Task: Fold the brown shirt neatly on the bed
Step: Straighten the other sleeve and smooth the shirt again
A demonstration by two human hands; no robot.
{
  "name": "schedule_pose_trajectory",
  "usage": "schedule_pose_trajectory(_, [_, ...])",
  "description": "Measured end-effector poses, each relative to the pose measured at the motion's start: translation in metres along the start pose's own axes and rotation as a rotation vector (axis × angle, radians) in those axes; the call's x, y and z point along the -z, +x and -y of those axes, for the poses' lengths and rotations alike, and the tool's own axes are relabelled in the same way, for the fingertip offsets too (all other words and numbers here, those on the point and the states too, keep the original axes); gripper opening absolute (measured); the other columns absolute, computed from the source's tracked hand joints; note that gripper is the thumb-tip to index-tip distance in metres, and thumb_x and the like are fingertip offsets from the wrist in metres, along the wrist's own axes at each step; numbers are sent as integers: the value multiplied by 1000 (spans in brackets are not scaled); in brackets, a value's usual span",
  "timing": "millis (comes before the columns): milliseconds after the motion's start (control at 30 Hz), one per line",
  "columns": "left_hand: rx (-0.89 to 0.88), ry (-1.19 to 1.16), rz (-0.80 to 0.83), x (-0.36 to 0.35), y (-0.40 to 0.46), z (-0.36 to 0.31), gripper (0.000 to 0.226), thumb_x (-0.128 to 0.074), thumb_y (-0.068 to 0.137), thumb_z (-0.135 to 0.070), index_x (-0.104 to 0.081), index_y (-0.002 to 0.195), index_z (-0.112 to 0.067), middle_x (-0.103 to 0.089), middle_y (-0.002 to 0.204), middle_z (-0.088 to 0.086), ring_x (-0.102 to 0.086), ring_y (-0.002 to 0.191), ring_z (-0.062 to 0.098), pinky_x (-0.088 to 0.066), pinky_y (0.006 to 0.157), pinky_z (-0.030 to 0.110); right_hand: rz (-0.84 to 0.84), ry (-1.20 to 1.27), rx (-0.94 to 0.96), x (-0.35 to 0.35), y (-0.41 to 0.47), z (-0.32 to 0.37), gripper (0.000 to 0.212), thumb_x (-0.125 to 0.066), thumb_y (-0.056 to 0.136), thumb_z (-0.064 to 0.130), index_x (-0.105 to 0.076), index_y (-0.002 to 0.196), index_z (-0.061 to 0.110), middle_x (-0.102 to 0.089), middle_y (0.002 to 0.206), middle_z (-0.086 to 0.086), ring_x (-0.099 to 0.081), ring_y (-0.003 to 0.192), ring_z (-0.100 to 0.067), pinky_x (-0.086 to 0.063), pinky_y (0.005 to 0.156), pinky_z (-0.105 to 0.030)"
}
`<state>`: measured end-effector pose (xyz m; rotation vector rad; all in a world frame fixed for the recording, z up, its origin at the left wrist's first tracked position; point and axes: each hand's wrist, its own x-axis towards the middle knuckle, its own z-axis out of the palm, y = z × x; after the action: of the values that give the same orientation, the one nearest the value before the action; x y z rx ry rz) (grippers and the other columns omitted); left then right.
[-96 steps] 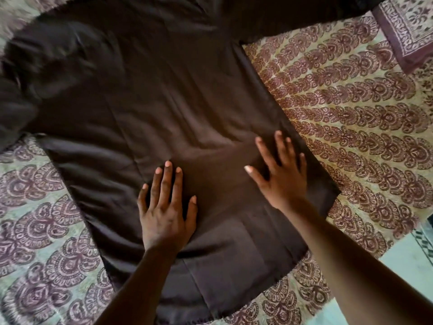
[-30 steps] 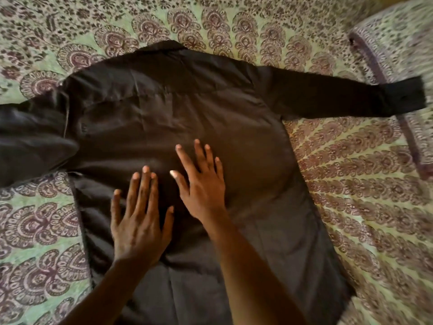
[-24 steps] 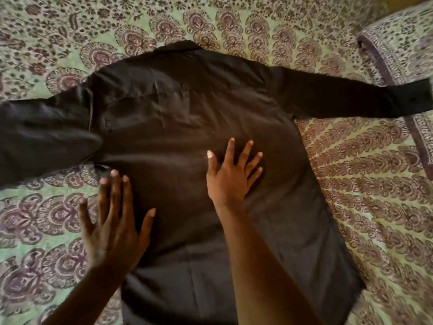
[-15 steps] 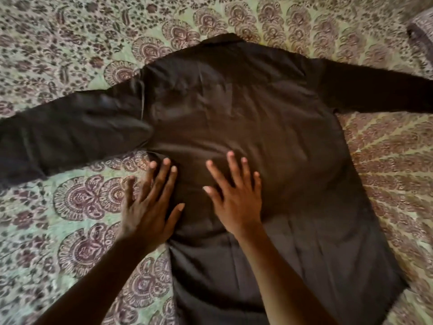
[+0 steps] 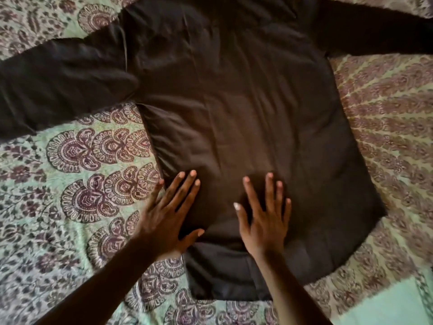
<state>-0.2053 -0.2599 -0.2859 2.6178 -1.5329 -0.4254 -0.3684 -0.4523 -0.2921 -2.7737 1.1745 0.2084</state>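
No fold made yet, judging by the lie of the cloth. Brown shirt (image 5: 246,118) lies flat on the bed, apparently back side up, body running from 12 o'clock down to 6; both sleeves out straight, one toward 9 o'clock, the other toward 2. Collar out of view at top. Shallow creases run across the mid-back.

Left hand (image 5: 168,214) rests palm-down on the shirt's left side edge, fingers straight and slightly spread, little finger over the sheet. Right hand (image 5: 264,216) lies flat on the lower back, fingers spread.

Likely stage: smoothing only. Left to do: sleeves in, sides in, hem up.

Patterned bedsheet (image 5: 77,184) surrounds the shirt.
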Motion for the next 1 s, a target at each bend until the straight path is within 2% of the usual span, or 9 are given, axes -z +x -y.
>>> schedule_pose_trajectory(67, [-18,3,15,-1,-12,-10,103,-48,86,-76,-20,163,-14,-9,173,5,-9,160,24,-17,126,54,-26,3,-262,4,-19,-26,64,-25,100,72,-17,159,51,-2,174,-2,-6,159,-33,-23,119,-65])
schedule_pose_trajectory(133, [-44,9,21,-3,-21,-19,103,-45,87,-78,-20,163,-13,-9,173,5,-10,160,25,-18,125,55,-45,54,-344,7,-29,-29,67,-24,100,72,-14,161,46,1,173,-8,-2,159,-38,-20,118,-68])
schedule_pose_trajectory(200, [-72,26,34,-6,-29,-30,103,-44,87,-79,-20,163,-12,-10,173,5,-11,159,25,-19,125,55,-50,65,-230,11,-34,-8,68,-27,101,69,-14,162,43,3,173,-10,0,159,-37,-15,122,-65])
schedule_pose_trajectory(333, [-49,38,38,-14,-48,-46,105,-45,87,-78,-19,163,-11,-9,173,6,-11,159,24,-19,125,55,56,75,193,1,-49,25,62,-29,102,70,-14,159,53,6,173,0,4,160,-29,-12,123,-62])
schedule_pose_trajectory(467, [50,51,53,-14,-69,-55,114,-47,82,-83,-16,163,-9,-8,173,6,-13,159,25,-15,125,58,31,21,-29,-6,-89,-32,63,-30,100,72,-16,159,53,-2,174,3,-4,160,-28,-17,123,-58])
schedule_pose_trajectory(600, [45,25,61,-14,-86,-64,118,-50,78,-85,-18,163,-9,-8,173,6,-14,159,25,-17,123,58,44,-1,-220,2,-118,-74,68,-30,100,70,-18,161,44,-2,174,-4,-8,159,-34,-22,120,-64])
schedule_pose_trajectory(700, [74,33,60,-14,-92,-67,119,-44,79,-87,-16,163,-7,-6,173,8,-12,159,26,-17,123,57,15,40,-100,12,-110,-53,71,-37,100,67,-19,162,39,-1,173,-9,-6,159,-36,-16,123,-63])
schedule_pose_trajectory(867, [114,47,89,-22,-94,-65,125,-46,76,-88,-12,163,-5,-1,173,10,-7,160,26,-11,125,57,56,154,163,5,-92,34,72,-37,99,71,-12,161,46,7,173,-1,6,160,-30,-5,123,-63])
schedule_pose_trajectory(1000, [121,59,115,-21,-97,-67,126,-45,75,-88,-10,163,-5,-2,173,11,-8,160,27,-11,125,57,67,111,37,-8,-94,21,64,-31,97,75,-13,156,59,4,173,7,4,160,-27,-5,121,-65])
